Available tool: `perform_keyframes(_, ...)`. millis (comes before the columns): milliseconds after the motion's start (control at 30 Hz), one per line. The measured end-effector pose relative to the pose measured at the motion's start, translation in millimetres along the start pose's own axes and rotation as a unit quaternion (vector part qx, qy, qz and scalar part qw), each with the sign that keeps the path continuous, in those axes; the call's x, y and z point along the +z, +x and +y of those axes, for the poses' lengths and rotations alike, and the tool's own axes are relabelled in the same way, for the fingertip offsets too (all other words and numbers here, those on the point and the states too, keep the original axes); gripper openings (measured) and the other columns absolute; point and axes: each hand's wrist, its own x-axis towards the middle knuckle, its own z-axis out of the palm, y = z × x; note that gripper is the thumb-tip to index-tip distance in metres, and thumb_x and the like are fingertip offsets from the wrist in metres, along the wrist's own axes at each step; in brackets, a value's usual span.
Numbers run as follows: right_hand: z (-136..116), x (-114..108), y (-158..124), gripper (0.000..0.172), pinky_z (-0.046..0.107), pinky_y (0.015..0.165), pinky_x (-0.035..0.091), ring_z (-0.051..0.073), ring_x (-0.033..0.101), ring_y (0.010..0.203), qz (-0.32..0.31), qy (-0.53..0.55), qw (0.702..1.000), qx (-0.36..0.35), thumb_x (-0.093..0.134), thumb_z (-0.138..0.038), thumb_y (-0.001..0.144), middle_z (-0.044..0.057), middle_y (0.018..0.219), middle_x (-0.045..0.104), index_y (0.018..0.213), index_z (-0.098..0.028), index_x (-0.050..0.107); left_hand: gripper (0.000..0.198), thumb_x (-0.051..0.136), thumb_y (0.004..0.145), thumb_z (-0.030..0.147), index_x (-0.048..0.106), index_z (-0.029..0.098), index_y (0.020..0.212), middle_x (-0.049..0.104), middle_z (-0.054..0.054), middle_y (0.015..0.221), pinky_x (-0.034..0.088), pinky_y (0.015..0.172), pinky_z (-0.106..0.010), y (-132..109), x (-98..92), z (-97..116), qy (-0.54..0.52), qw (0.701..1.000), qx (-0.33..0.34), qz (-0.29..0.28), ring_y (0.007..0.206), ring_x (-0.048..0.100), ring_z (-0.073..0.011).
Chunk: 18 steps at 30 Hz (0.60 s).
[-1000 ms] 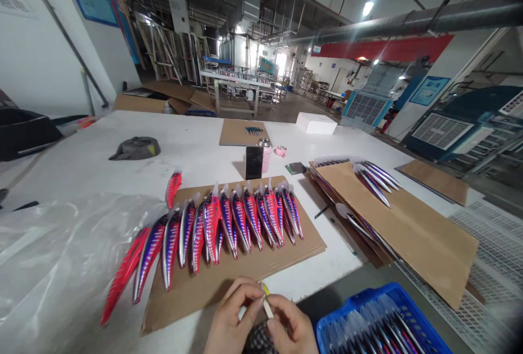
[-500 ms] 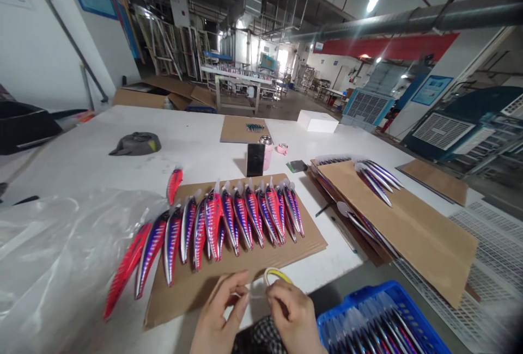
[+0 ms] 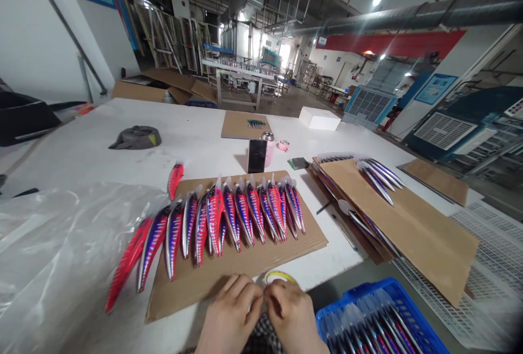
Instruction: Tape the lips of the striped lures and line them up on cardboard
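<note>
My left hand (image 3: 232, 310) and my right hand (image 3: 291, 310) are close together at the table's front edge, fingertips almost meeting. The fingers of both are closed in a pinch. A narrow ring with a yellow inside, which looks like a roll of tape (image 3: 281, 275), shows at the right fingers and appears held by them. Whatever the left fingers pinch is hidden. Just beyond lies a cardboard sheet (image 3: 183, 294) bearing a row of fishing lures (image 3: 214, 220), red, purple and silver with clear lips. Two lures at the left overhang its edge.
Clear plastic sheeting (image 3: 73, 245) covers the left. A blue basket (image 3: 392, 288) of lures stands front right, below stacked cardboard (image 3: 408, 223) with more lures. Behind are a phone (image 3: 256, 156), a pink flask (image 3: 269, 150), a grey cap (image 3: 137, 137) and a white box (image 3: 319, 118).
My hands have come together; the left moved right and its fingers curled in. The pale strip that showed between them is now hidden. The ring lies flatter in view.
</note>
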Motion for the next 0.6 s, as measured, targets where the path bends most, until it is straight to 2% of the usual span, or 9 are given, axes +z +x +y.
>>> perform_keyframes(133,-4,-4,4,0.02,0.022,0.055,0.043,0.014,0.06,0.056,0.01,0.059,0.998,0.022,0.045,-0.008,0.074,-0.002,0.061,0.062,0.066,-0.022,0.055,0.017,0.052,0.075,0.007,0.056,0.02,0.064,0.057,0.001,0.067,0.039,0.063,-0.024,4,-0.1,5,-0.153,0.985,-0.067,0.04,0.068,0.054,-0.0165)
perform_keyframes(167,-6,-5,6,0.02,0.022,0.057,0.044,0.014,0.06,0.057,0.015,0.086,0.996,0.029,0.045,-0.008,0.074,-0.002,0.061,0.063,0.066,-0.022,0.056,0.016,0.055,0.072,0.008,0.057,0.019,0.061,0.057,0.001,0.065,0.039,0.064,-0.024,5,0.1,8,-0.239,0.963,-0.118,0.04,0.067,0.053,-0.0158)
perform_keyframes(233,-10,-9,8,0.021,0.021,0.06,0.046,0.013,0.061,0.06,0.029,0.137,0.989,0.045,0.045,-0.009,0.077,-0.001,0.064,0.064,0.067,-0.022,0.058,0.013,0.061,0.07,0.014,0.058,0.018,0.058,0.054,0.002,0.061,0.039,0.062,-0.022,7,0.7,12,-0.402,0.888,-0.223,0.03,0.063,0.051,-0.0143)
perform_keyframes(300,-11,-13,9,0.021,0.02,0.058,0.047,0.013,0.061,0.06,0.04,0.172,0.982,0.064,0.046,-0.013,0.081,-0.001,0.066,0.065,0.068,-0.022,0.06,0.016,0.063,0.072,0.024,0.056,0.017,0.06,0.052,0.003,0.058,0.042,0.061,-0.022,10,1.0,15,-0.496,0.816,-0.295,0.031,0.06,0.05,-0.0134)
perform_keyframes(367,-4,-19,8,0.02,0.02,0.055,0.047,0.013,0.062,0.061,0.056,0.183,0.977,0.096,0.048,-0.018,0.084,0.001,0.071,0.067,0.069,-0.022,0.061,0.023,0.059,0.078,0.035,0.054,0.017,0.065,0.052,0.002,0.062,0.047,0.065,-0.024,12,0.3,12,-0.524,0.787,-0.321,0.057,0.063,0.053,-0.0141)
perform_keyframes(467,29,-28,11,0.018,0.022,0.064,0.052,0.016,0.066,0.072,0.111,0.135,0.972,0.158,0.051,-0.027,0.087,0.003,0.084,0.071,0.08,-0.023,0.066,0.03,0.065,0.076,0.045,0.056,0.017,0.072,0.058,-0.001,0.074,0.053,0.075,-0.031,13,-2.7,-2,-0.575,0.723,-0.369,0.099,0.076,0.06,-0.017)
perform_keyframes(533,61,-31,18,0.023,0.028,0.077,0.053,0.02,0.068,0.085,0.139,0.064,0.97,0.187,0.048,-0.032,0.089,0.007,0.099,0.071,0.1,-0.022,0.066,0.039,0.073,0.067,0.052,0.061,0.016,0.077,0.065,-0.004,0.082,0.054,0.076,-0.033,10,-5.1,-15,-0.589,0.685,-0.411,0.125,0.083,0.063,-0.0206)
perform_keyframes(567,77,-31,23,0.029,0.032,0.082,0.052,0.022,0.067,0.091,0.143,0.032,0.97,0.194,0.046,-0.032,0.09,0.01,0.106,0.07,0.11,-0.02,0.062,0.045,0.075,0.063,0.057,0.064,0.017,0.081,0.067,-0.006,0.087,0.055,0.078,-0.034,7,-6.2,-21,-0.576,0.686,-0.426,0.127,0.086,0.064,-0.0229)
perform_keyframes(600,91,-30,29,0.033,0.035,0.085,0.051,0.024,0.066,0.096,0.142,0.005,0.97,0.195,0.043,-0.03,0.091,0.012,0.111,0.068,0.118,-0.019,0.058,0.051,0.074,0.061,0.063,0.066,0.017,0.084,0.069,-0.006,0.089,0.055,0.079,-0.035,5,-6.9,-27,-0.537,0.712,-0.431,0.138,0.089,0.064,-0.0251)
